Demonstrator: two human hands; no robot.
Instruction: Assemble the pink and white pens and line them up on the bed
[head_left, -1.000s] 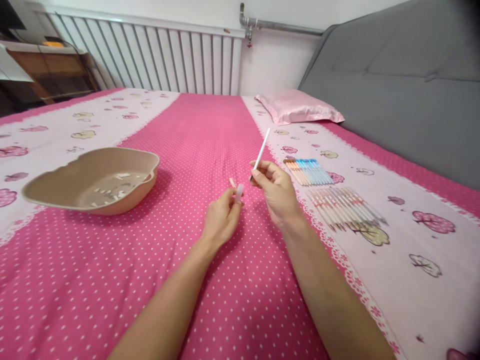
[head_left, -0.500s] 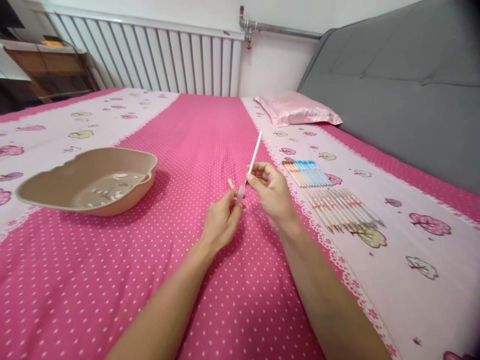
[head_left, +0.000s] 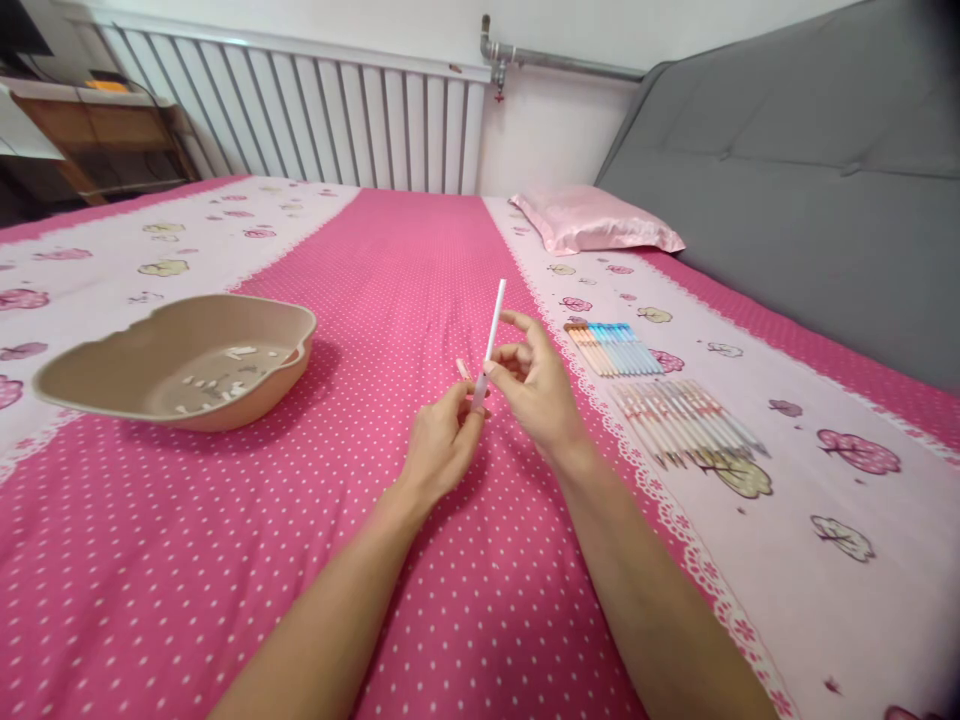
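Observation:
My right hand [head_left: 534, 392] pinches a thin white pen [head_left: 493, 322] that stands nearly upright over the pink dotted bedsheet. My left hand [head_left: 442, 440] is closed on a small pale cap [head_left: 478, 393], held right at the pen's lower end. A small pink piece [head_left: 464, 369] sticks out just behind my left fingertips. To the right lie two rows of pens: a blue and orange row [head_left: 613, 347] and a longer pale row [head_left: 688, 406].
A beige scalloped basin [head_left: 97, 370] with several small white pieces in it sits on the bed at the left. A pink pillow [head_left: 596, 218] lies at the back by the grey headboard [head_left: 787, 170]. A white radiator [head_left: 300, 105] lines the far wall.
The pen has swung from leaning right to nearly upright, and its lower end has come down to the cap in my left hand. My left hand has hardly moved.

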